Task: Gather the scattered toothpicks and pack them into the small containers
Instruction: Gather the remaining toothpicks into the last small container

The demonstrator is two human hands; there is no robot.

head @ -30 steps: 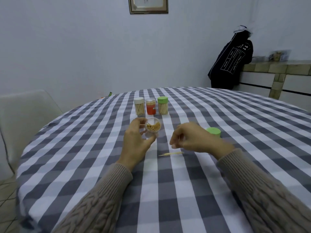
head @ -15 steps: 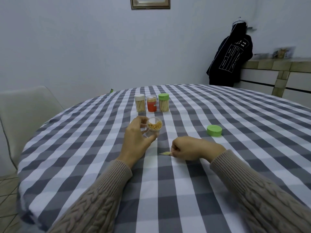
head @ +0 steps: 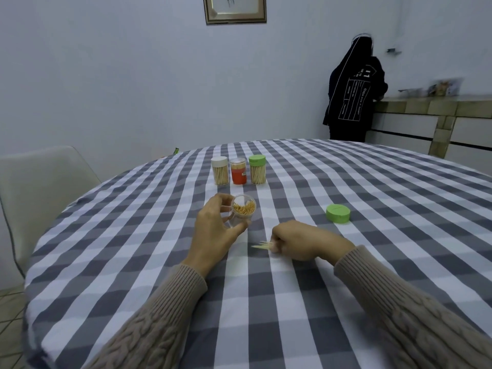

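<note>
Since half a second ago the right hand has barely shifted, low on the checked tablecloth, fingers curled, pinching a small bunch of toothpicks. Tips poke out to the left of the knuckles; motion blur, so can't tell if the bunch is lifted or touching the cloth. Left hand same as before, gripping the open clear container tilted toward the camera, mouth showing toothpick ends packed inside. Container sits up and left of the pinched bunch, near but apart. Loose green lid lies flat on the cloth, beyond and to the right of the right hand, not touching it. Farther back, three capped containers in a row: white-lid container, orange container, green-lid container, just beside one another. Both sleeves are beige cable knit. White chair at table's left edge. Person in dark hooded jacket stands at the far counter; framed picture on wall.
</note>
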